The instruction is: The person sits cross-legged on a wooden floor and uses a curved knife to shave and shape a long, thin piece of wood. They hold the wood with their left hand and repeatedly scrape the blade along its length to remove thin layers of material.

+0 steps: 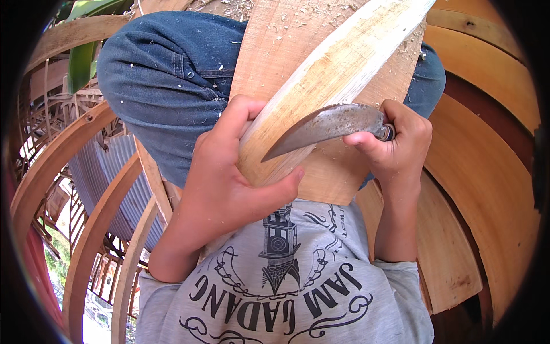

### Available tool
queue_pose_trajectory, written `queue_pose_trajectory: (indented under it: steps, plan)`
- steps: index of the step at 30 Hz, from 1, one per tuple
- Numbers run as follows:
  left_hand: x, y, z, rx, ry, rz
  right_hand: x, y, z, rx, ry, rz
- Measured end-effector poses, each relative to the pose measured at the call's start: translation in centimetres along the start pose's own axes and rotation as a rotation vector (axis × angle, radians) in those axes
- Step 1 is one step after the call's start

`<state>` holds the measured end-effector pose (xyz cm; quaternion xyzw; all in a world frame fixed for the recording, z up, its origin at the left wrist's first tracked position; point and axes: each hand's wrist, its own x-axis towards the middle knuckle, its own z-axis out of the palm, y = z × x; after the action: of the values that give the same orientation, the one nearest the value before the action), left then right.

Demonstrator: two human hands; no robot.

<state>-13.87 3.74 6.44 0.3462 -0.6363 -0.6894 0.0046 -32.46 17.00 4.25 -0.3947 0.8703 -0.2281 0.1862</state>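
A long piece of pale wood (pixel 321 80) slants from the upper right down toward my lap, its near end rounded. My left hand (pixel 235 166) is closed around that near end, thumb on the near side and fingers on the far side. In my right hand (pixel 398 135) is a knife (pixel 332 123) with a broad, curved, worn blade, gripped by its handle. The blade lies across the pale wood and points left, its tip close to my left hand. Most of the handle is hidden in my fingers.
Beneath the pale wood, a flat board (pixel 275 51) rests across my legs, with wood shavings (pixel 321 17) scattered on it. Curved wooden ribs (pixel 97 212) and corrugated sheet metal (pixel 123 178) stand at left. Curved planks (pixel 475 155) line the right side.
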Motion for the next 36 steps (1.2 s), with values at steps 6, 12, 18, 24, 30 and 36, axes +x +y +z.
queue_pose_trajectory:
  steps: [6, 12, 18, 24, 30, 36]
  plan:
    - [-0.3, -0.2, -0.1, -0.058, -0.056, -0.097, 1.7, 3.1, -0.5, -0.016, 0.115, 0.097]
    - [0.0, -0.3, -0.2, -0.133, -0.072, -0.095, 2.3, 2.1, -0.1, 0.054, 0.18, 0.13]
    - [-0.1, -1.7, -0.5, -0.164, 0.014, 0.019, 4.5, 2.8, -0.7, 0.085, 0.209, 0.287]
    - [0.5, -2.0, -0.7, -0.465, -0.004, -0.086, 1.7, -1.4, 0.3, 0.114, 0.001, 0.127]
    - [0.7, -1.9, -0.9, -0.326, 0.056, 0.015, 0.7, -3.4, 1.2, -0.049, -0.091, 0.018]
    - [0.7, -1.5, -0.7, -0.307, 0.086, -0.008, 1.5, -1.9, 1.2, -0.062, -0.006, 0.027]
